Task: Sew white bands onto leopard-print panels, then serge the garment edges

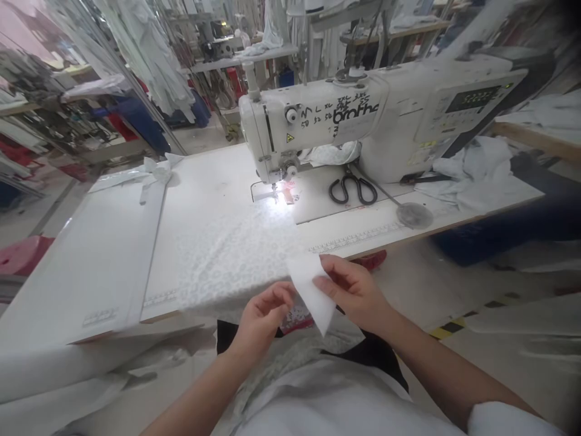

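A small white fabric piece (311,284) is held in front of my lap, below the table's front edge. My right hand (356,290) pinches its right side with thumb and fingers. My left hand (263,318) touches its lower left edge with curled fingers. A patterned white cloth (227,242) lies on the sewing table (113,254) and hangs over the front edge toward my lap. Beyond it stands a white sewing machine (345,115), its needle area (276,191) lit by a lamp.
Black-handled scissors (351,188) lie under the machine arm. A round metal disc (413,213) and crumpled white fabric (476,172) sit at the table's right end. A ruler strip (358,237) runs along the front edge. Hanging garments and racks fill the background.
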A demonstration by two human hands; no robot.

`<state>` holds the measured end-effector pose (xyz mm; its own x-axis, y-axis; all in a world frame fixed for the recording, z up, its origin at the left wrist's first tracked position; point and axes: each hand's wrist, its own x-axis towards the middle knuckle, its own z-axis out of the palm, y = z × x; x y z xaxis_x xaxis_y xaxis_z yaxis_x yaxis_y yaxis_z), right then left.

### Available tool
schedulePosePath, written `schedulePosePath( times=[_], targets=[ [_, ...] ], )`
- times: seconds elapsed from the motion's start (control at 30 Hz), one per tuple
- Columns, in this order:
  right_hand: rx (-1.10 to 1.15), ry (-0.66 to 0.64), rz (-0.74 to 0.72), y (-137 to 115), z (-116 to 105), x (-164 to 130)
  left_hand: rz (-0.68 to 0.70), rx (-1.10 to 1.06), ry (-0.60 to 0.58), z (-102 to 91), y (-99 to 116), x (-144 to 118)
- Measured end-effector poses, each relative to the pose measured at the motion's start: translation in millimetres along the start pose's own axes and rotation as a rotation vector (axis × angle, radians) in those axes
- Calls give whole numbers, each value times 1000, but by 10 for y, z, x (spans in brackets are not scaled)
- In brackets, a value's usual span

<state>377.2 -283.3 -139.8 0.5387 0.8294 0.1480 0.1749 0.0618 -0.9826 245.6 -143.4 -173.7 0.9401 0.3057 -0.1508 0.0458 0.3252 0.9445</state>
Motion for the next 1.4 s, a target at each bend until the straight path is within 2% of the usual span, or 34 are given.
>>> schedulePosePath(
  times=[0.07,0.13,0.2,0.27,0.3,0.37,0.43,0.47,0.5,0.57,0.63,0.67,0.7,0.77,0.83,0.9,0.97,1.07,1.13,1.23,1.3,1.4],
  targets=[
    [12,30,1,-17,-9,9,-25,-79,27,11,-11,-22],
    [22,15,7,-54,-2,-6,-59,-148,-55,38,-23,-51],
    [4,-77,-18,-85,43,-54,-133,-227,-211,64,-9,-57],
    [-41,-217,-54,-50,131,-135,-208,-280,-281,54,70,-13],
    [-71,-290,-61,10,184,-187,-218,-271,-246,27,140,31],
    [-183,-409,-23,219,279,-296,-163,-175,-72,-69,326,142],
    [-356,-455,71,486,323,-383,-58,-54,115,-175,513,243],
    [-438,-455,120,604,319,-407,-19,-21,172,-207,581,274],
    [-495,-434,160,692,300,-412,1,-16,199,-215,623,289],
    [-509,-294,149,750,241,-365,-29,-66,178,-147,618,281],
    [-443,-106,24,669,192,-264,-124,-144,139,-8,531,260],
    [-387,-55,-33,605,182,-210,-169,-175,128,60,482,261],
    [-318,-57,-55,543,182,-162,-197,-195,130,111,441,279],
    [-175,-169,21,469,207,-108,-193,-187,173,136,411,373],
    [-64,-227,156,483,235,-123,-131,-111,220,51,453,536],
    [-17,-173,206,561,238,-188,-67,20,234,-99,536,731],
    [-12,-111,199,668,213,-260,-9,247,235,-255,613,926],
    [-98,-30,205,833,167,-298,61,605,309,-420,670,1205],
    [-196,40,185,935,151,-252,90,753,350,-480,678,1392],
    [-315,132,73,1055,149,-108,168,936,369,-528,670,1653],
    [-302,99,37,1102,153,-30,243,1051,368,-547,654,1769],
    [-212,-55,75,1136,173,-45,322,1167,337,-567,611,1781]
  ],
)
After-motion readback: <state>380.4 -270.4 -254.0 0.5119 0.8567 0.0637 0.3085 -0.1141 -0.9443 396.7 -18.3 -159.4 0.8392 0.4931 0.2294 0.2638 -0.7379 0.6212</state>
